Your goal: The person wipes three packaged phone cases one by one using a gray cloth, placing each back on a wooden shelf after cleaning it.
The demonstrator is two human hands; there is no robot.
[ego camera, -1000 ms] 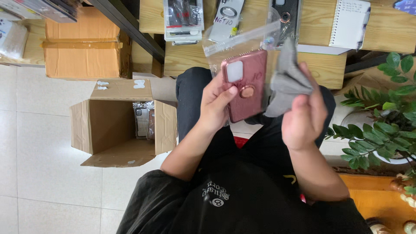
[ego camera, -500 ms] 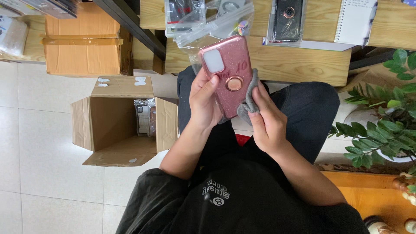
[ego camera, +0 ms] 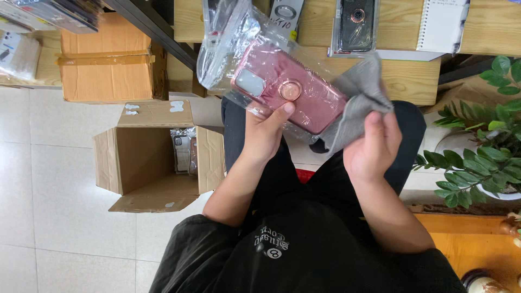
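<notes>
Here, pink case (ego camera: 293, 92) above left hand (ego camera: 266, 133) grip

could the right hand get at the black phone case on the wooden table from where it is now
Probably yes. The right hand holds a grey cloth just below the black phone case, and nothing lies between them except the table's edge. It would need to drop or shift the cloth first.

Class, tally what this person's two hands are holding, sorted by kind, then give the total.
Pink phone case: 1
Clear plastic bag: 1
Grey cloth: 1
Total: 3
The left hand holds the bagged case; the right hand holds the cloth.
</notes>
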